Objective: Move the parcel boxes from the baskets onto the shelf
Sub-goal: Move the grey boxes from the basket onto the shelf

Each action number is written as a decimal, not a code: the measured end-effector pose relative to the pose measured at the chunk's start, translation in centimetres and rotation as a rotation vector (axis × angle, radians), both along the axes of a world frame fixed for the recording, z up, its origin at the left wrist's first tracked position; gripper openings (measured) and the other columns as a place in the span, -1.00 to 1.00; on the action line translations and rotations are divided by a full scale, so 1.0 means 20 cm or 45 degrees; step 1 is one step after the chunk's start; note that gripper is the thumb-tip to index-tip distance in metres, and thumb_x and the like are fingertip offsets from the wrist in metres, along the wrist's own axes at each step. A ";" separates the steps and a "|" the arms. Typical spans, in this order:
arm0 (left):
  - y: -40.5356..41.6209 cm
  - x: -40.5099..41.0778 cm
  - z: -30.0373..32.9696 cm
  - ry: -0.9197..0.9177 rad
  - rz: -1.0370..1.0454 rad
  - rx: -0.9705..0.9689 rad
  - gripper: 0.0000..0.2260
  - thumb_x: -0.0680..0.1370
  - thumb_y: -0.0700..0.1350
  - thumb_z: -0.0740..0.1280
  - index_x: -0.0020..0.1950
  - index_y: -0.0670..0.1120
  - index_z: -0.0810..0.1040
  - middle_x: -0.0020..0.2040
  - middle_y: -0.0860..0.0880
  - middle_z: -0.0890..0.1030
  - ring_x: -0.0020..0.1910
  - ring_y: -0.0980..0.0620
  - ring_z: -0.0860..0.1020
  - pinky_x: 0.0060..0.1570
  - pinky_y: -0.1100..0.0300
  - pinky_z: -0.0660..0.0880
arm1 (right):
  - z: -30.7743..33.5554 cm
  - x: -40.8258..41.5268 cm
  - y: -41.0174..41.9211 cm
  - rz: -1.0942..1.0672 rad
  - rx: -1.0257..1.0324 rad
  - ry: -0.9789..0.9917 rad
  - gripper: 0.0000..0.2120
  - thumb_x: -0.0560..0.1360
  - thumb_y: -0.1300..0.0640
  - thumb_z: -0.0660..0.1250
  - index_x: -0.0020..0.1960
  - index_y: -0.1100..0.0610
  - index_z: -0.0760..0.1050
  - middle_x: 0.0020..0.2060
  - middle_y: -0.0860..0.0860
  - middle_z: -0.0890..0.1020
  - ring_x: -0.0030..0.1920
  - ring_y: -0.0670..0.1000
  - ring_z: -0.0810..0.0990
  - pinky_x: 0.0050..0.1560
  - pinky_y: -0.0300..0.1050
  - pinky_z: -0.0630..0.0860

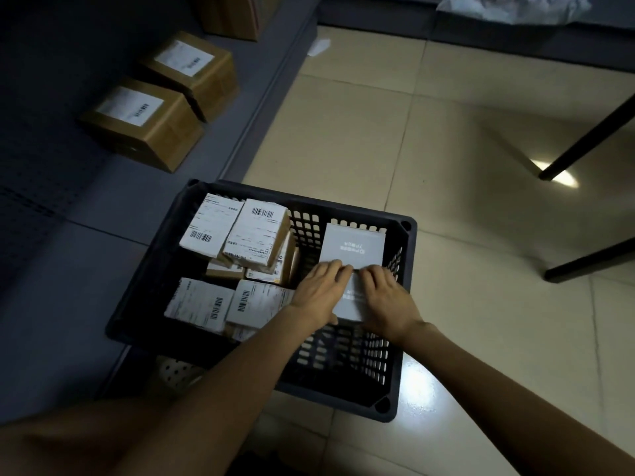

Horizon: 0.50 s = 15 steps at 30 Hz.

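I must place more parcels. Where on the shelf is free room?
The shelf is bare between the nearer brown box and the basket, and left of both brown boxes. Toward its far end, boxes sit close together.
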State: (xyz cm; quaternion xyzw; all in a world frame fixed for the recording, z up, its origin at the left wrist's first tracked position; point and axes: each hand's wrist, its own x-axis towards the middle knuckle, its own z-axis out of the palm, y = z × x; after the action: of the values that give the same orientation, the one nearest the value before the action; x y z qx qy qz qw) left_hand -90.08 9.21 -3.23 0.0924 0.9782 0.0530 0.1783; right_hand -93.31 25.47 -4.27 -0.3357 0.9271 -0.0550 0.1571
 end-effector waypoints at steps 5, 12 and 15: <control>-0.03 0.05 -0.01 0.027 0.048 -0.037 -0.09 0.33 -0.05 0.56 0.51 -0.16 0.08 0.41 -0.12 0.20 0.39 -0.10 0.20 0.45 0.11 0.12 | 0.05 -0.01 -0.08 0.071 0.047 -0.039 -0.17 0.35 -0.12 0.47 0.44 0.21 0.20 0.30 0.12 0.32 0.34 0.12 0.30 0.42 -0.09 0.26; -0.16 0.12 0.06 -0.084 0.119 0.043 -0.07 0.36 -0.03 0.54 0.54 -0.15 0.04 0.47 -0.11 0.18 0.45 -0.09 0.14 0.45 0.09 0.15 | 0.14 0.02 -0.17 0.155 0.057 -0.108 -0.13 0.29 -0.18 0.52 0.41 0.14 0.20 0.26 0.08 0.36 0.28 0.09 0.33 0.30 -0.04 0.39; -0.21 0.13 0.12 -0.098 0.154 0.078 -0.05 0.37 -0.05 0.53 0.55 -0.15 -0.01 0.49 -0.12 0.16 0.47 -0.08 0.12 0.45 0.08 0.16 | 0.23 0.01 -0.22 0.166 0.073 -0.118 -0.14 0.29 -0.17 0.51 0.40 0.14 0.18 0.26 0.09 0.35 0.29 0.11 0.32 0.24 0.04 0.45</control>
State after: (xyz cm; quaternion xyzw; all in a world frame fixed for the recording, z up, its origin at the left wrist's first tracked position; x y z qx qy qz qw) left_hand -87.44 4.91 -0.74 0.0364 0.9724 0.0969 0.2092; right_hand -93.09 21.15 0.32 -0.3879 0.8962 -0.0336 0.2126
